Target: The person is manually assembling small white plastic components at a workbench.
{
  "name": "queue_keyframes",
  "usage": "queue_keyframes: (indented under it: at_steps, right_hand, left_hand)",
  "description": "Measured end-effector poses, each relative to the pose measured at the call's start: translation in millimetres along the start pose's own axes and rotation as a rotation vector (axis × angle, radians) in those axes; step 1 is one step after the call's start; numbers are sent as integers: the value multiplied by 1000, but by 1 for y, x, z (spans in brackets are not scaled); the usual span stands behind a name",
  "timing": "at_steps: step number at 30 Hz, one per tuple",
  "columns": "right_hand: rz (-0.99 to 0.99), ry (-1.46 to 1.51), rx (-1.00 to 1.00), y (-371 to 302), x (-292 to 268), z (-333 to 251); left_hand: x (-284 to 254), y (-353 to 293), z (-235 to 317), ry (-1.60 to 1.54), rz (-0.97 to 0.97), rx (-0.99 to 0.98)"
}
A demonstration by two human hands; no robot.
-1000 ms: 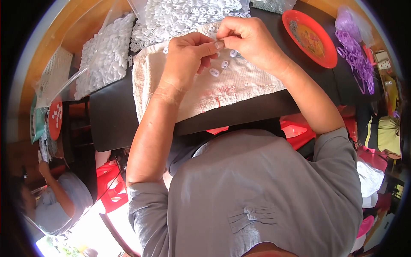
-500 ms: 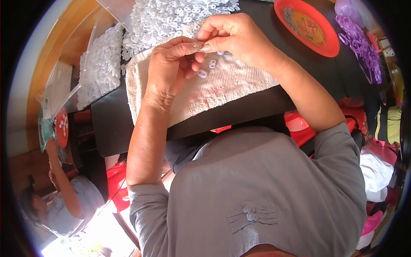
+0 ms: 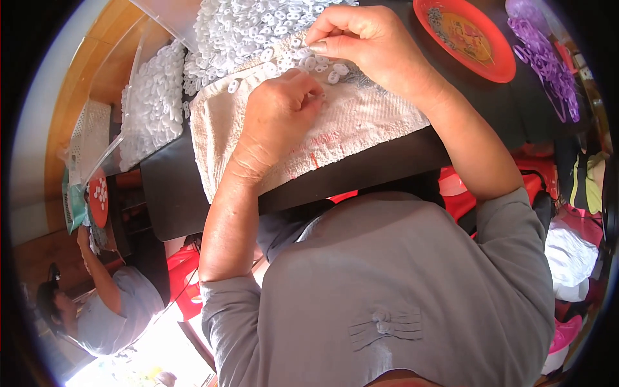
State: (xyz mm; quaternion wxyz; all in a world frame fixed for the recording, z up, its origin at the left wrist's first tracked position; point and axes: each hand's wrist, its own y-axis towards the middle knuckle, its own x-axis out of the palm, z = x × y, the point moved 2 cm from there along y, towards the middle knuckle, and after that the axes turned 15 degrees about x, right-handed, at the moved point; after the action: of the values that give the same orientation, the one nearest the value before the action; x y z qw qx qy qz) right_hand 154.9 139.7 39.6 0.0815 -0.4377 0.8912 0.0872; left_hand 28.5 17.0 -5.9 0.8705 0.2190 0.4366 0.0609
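Observation:
My left hand rests low over the cream towel, its fingers curled under. Whatever they hold, if anything, is hidden beneath the knuckles. Up and to the right, my right hand has thumb and forefinger tips brought together just above the towel's far edge; anything between them is too small to make out. Between and beyond the hands lie several loose white oval plastic pieces with two holes each. One more such piece sits alone on the towel, left of my left hand.
A big heap of the same white pieces spreads behind the towel, with more in a clear bin at left. An orange-red plate holds small metal bits. Purple straps lie far right. Another person works at far left.
My hands, which met at the fingertips, have come apart. The left moved down and right onto the towel; the right rose slightly toward the pieces, uncovering the loose ones between.

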Motion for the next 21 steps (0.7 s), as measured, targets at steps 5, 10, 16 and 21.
queue_keyframes:
  at_steps: [5, 10, 16, 21]
  right_hand:
    - [-22, -165, -89, 0, 3, 9]
    - [-22, -149, -112, 0, 5, 8]
    - [33, -166, -17, 1, 7, 13]
    - [-5, -99, -37, -3, 19, 15]
  left_hand:
    - [2, -2, 0, -6, -6, -13]
    - [9, -1, -1, 66, 22, 24]
    - [-4, 4, 1, -519, 336, -295]
    - [-12, 3, 6, -823, 446, -479]
